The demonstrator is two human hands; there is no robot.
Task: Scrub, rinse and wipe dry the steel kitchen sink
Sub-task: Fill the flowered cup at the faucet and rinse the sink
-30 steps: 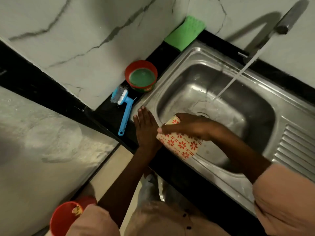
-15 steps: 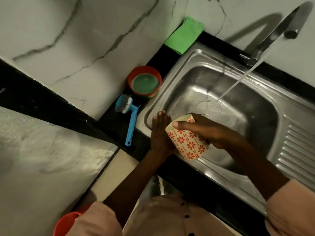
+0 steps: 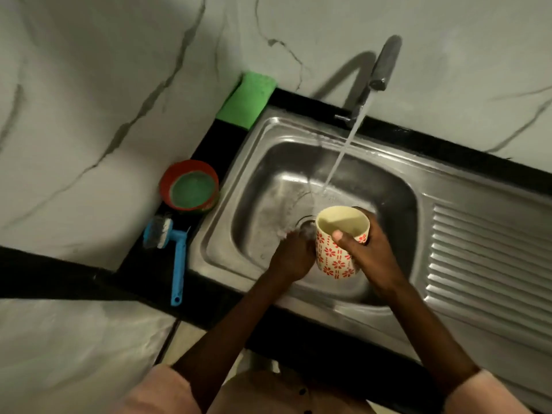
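Observation:
The steel sink [image 3: 239,180] has water running from the tap [image 3: 385,61] into its basin, and the stream lands just behind the drain. My right hand [image 3: 373,255] grips a cream cup with red flowers [image 3: 333,259], upright over the basin with its mouth up. My left hand [image 3: 291,256] reaches down into the basin beside the cup. Its blurred fingers touch the wet floor near the drain [image 3: 304,224], which the cup partly hides.
A green sponge [image 3: 248,100] leans in the back corner of the black counter. A red bowl of green soap [image 3: 189,186] and a blue brush [image 3: 176,252] lie left of the sink. The ribbed draining board [image 3: 484,258] extends to the right.
The cup has gone from tilted over the front-left rim to upright over the basin, further right. My left hand left the rim and moved down into the basin.

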